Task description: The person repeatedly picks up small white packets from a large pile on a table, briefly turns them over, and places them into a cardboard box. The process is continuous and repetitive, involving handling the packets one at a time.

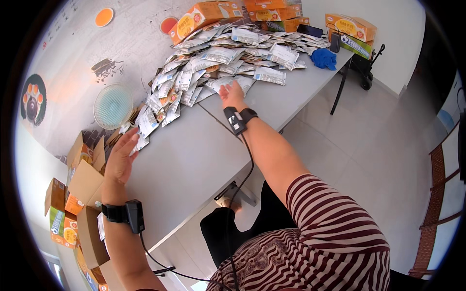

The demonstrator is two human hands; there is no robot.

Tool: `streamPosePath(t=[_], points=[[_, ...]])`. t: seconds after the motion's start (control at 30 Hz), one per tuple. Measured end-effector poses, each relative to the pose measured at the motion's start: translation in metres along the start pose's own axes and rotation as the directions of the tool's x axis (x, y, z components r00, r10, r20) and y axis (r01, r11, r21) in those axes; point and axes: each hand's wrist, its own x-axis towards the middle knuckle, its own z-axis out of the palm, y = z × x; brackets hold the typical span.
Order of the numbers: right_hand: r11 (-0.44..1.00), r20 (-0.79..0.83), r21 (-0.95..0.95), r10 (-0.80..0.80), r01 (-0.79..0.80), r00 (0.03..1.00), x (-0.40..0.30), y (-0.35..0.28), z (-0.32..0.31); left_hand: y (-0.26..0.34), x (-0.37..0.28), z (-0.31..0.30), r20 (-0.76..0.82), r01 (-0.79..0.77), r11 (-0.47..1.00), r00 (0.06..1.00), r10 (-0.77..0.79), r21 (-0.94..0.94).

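Many flat white and grey sachets (218,54) lie heaped on the grey table (189,156) before me. My right hand (232,95) reaches to the near edge of the heap, its fingers apart and slightly curled over a pale sachet (214,84). Whether they touch it, I cannot tell. My left hand (122,156) is raised at the table's left side, fingers spread and holding nothing, near the sachets (146,122) at the heap's left end. Each wrist wears a black strapped device with a cable.
Orange printed cartons (205,18) stand behind the heap. Opened cardboard boxes (87,182) line the left edge. A blue cloth (323,59), a phone (309,31) and a small dark box (335,42) lie at the far right end. A folded cart (360,72) stands beyond.
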Motion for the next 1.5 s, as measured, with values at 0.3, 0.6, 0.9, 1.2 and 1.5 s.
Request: streamPosePath(t=[0.3,0.6,0.9,1.2,1.5], points=[[0.949,-0.168,-0.229,-0.256,0.215,0.952,0.099,-0.133,-0.051,-0.074,0.043,0.060,0.075,0.165,0.940,0.986,-0.149,-0.299],[0.914,-0.226,-0.317,-0.331,0.252,0.916,0.152,-0.174,-0.058,-0.114,0.056,0.092,0.024,0.134,0.871,0.990,-0.139,-0.472],[0.949,-0.245,-0.209,-0.286,0.238,0.927,0.052,-0.110,-0.015,-0.169,0.038,0.062,-0.081,-0.042,0.755,0.997,-0.015,-0.654],[0.877,0.289,-0.466,0.277,-0.119,0.916,-0.086,0.015,0.033,-0.164,0.029,0.051,0.086,0.001,0.518,0.986,0.141,-0.856],[0.490,0.384,-0.871,0.726,-0.038,0.571,-0.136,0.114,0.011,-0.163,0.027,0.020,0.051,-0.033,0.318,0.967,0.251,-0.948]])
